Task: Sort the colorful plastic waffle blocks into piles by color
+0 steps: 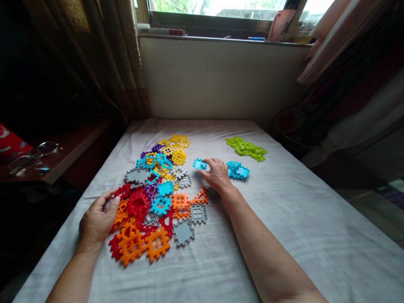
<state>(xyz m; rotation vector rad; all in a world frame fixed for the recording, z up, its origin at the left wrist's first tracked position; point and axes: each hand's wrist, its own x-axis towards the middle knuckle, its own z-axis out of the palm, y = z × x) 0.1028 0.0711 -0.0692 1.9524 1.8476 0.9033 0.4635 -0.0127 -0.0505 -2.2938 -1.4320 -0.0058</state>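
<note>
Between the thumb and fingers of my right hand (pixel 218 173) is a light-blue square interlocking tile (pixel 200 164) with notched edges. A small cluster of blue tiles (pixel 238 170) lies just to the right of that hand. My left hand (pixel 97 218) rests at the left edge of a mixed pile, fingers loosely curved and thumb apart, beside red tiles (pixel 137 202) and orange tiles (pixel 130 246). The pile also has grey tiles (pixel 183 232), yellow tiles (pixel 178 156) and purple tiles (pixel 157 148). Several have window-like cutouts.
A heap of lime-green tiles (pixel 246 148) lies at the back right of the cloth-covered surface (pixel 292 237). On a dark side table (pixel 84 141) at left are eyeglasses (pixel 38 156) and a red patterned object (pixel 4 140). A wall and window stand behind, with curtains (pixel 117 52) at the sides.
</note>
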